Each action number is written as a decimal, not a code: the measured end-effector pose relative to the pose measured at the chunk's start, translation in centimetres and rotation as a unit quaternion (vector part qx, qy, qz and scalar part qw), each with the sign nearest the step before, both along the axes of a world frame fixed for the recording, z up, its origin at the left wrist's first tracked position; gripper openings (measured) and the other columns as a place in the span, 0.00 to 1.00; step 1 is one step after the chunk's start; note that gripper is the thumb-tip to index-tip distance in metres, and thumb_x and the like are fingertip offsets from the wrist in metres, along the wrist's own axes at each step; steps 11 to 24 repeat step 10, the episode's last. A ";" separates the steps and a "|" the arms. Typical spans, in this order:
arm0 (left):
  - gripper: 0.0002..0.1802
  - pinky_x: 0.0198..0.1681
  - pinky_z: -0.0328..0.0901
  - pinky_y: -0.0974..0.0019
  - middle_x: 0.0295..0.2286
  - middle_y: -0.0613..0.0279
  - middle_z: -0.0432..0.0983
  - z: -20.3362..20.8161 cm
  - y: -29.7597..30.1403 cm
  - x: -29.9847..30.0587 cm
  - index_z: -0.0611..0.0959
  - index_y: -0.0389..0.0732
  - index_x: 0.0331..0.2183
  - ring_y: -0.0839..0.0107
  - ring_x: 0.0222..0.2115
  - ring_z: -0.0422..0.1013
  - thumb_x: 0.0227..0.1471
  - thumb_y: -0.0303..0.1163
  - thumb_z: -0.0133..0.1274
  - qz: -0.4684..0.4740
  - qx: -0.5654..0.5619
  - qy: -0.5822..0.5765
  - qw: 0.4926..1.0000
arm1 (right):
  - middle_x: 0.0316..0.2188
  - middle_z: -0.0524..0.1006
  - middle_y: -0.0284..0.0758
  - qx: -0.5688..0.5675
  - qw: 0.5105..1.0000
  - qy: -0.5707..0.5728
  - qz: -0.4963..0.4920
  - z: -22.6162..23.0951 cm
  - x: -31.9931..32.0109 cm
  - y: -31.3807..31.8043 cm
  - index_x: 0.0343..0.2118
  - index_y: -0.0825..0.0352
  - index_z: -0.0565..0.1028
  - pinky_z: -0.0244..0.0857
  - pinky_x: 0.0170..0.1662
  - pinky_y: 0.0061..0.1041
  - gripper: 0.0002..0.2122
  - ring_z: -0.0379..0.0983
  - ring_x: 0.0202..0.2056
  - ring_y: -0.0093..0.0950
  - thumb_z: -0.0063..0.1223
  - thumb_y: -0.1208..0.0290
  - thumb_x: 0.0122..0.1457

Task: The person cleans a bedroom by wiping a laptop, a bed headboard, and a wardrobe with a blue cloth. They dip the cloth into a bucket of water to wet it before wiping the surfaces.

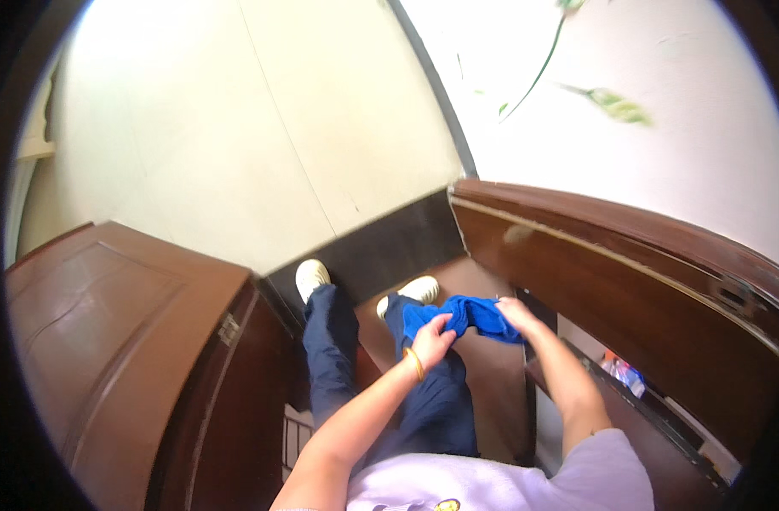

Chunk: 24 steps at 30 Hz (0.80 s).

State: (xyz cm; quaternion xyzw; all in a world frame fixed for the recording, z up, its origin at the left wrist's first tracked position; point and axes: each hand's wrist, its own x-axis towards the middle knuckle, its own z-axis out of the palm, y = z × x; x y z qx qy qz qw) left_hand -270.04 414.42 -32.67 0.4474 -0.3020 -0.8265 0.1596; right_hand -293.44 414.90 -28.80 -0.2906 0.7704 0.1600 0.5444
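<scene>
A bunched bright blue cloth [468, 314] stretches between my two hands, in front of my legs. My left hand [435, 339], with a yellow band at the wrist, grips the cloth's left part, its fingers closed on the fabric. At the other end, my right hand [515, 314] is closed round the cloth, close to the dark wooden door edge. Folds hide some of the fingertips on both hands.
On the left stands a brown wooden door [108, 341]. To the right, a dark wooden panel [619, 264] rises above an open drawer [632, 400] holding small colourful items. My white shoes [419, 290] stand on brown floor by a black baseboard [377, 244].
</scene>
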 end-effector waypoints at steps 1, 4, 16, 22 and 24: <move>0.24 0.47 0.60 0.70 0.42 0.50 0.69 4.6 -2.5 1.1 0.69 0.35 0.46 0.65 0.44 0.66 0.44 0.27 0.50 0.007 0.037 0.027 0.999 | 0.38 0.74 0.36 -0.085 0.973 -0.075 -0.201 0.3 1.4 0.1 0.41 0.65 0.72 0.62 0.44 0.33 0.21 0.70 0.39 0.28 0.39 0.51 0.56; 0.29 0.53 0.53 0.66 0.47 0.42 0.62 13.4 -5.8 4.8 0.67 0.36 0.49 0.57 0.51 0.58 0.42 0.29 0.51 -0.153 -0.235 -0.020 0.960 | 0.53 0.61 0.36 -0.079 0.743 -0.437 -0.500 10.0 12.3 -5.7 0.55 0.62 0.56 0.51 0.55 0.34 0.33 0.57 0.53 0.33 0.35 0.42 0.53; 0.19 0.44 0.63 0.59 0.43 0.46 0.66 28.0 -15.0 15.6 0.75 0.39 0.39 0.53 0.41 0.66 0.40 0.30 0.53 -0.255 -0.503 -0.122 0.816 | 0.37 0.73 0.40 -0.155 0.705 -0.412 -0.555 19.6 22.9 -11.8 0.39 0.68 0.70 0.63 0.44 0.32 0.16 0.70 0.39 0.33 0.46 0.63 0.50; 0.19 0.44 0.63 0.59 0.43 0.46 0.66 28.0 -15.0 15.6 0.75 0.39 0.39 0.53 0.41 0.66 0.40 0.30 0.53 -0.255 -0.503 -0.122 0.816 | 0.37 0.73 0.40 -0.155 0.705 -0.412 -0.555 19.6 22.9 -11.8 0.39 0.68 0.70 0.63 0.44 0.32 0.16 0.70 0.39 0.33 0.46 0.63 0.50; 0.19 0.44 0.63 0.59 0.43 0.46 0.66 28.0 -15.0 15.6 0.75 0.39 0.39 0.53 0.41 0.66 0.40 0.30 0.53 -0.255 -0.503 -0.122 0.816 | 0.37 0.73 0.40 -0.155 0.705 -0.412 -0.555 19.6 22.9 -11.8 0.39 0.68 0.70 0.63 0.44 0.32 0.16 0.70 0.39 0.33 0.46 0.63 0.50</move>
